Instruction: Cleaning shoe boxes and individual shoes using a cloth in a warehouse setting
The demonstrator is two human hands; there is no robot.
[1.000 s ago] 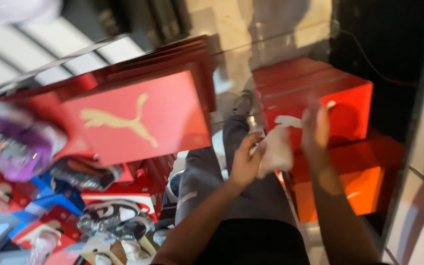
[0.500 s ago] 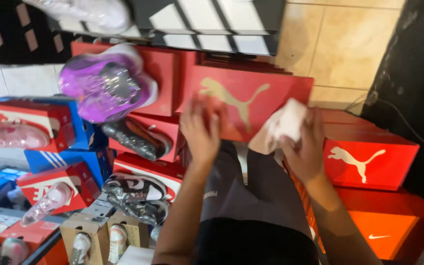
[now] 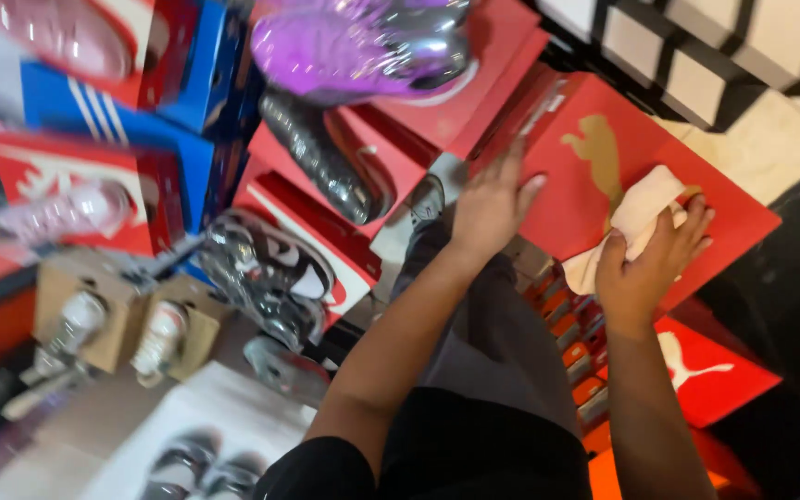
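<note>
A red shoe box (image 3: 733,218) with a gold animal mark on its lid lies tilted at the upper right of the head view. My right hand (image 3: 650,264) presses a crumpled white cloth (image 3: 636,218) flat against that lid. My left hand (image 3: 493,204) rests with spread fingers on the box's left edge and holds nothing. Just left of it a purple wrapped shoe (image 3: 363,46) sits on top of another red box (image 3: 446,102).
Stacked red and blue shoe boxes (image 3: 187,102) fill the left side. Wrapped shoes stand on them: a dark one (image 3: 317,157), a black and white one (image 3: 266,273). Brown cardboard boxes (image 3: 76,310) are at lower left. More red and orange boxes (image 3: 706,370) lie below my right arm.
The view has swung and tilted. My left hand went from in front of the red box to resting on its left edge. My right hand brought the cloth down onto the lid.
</note>
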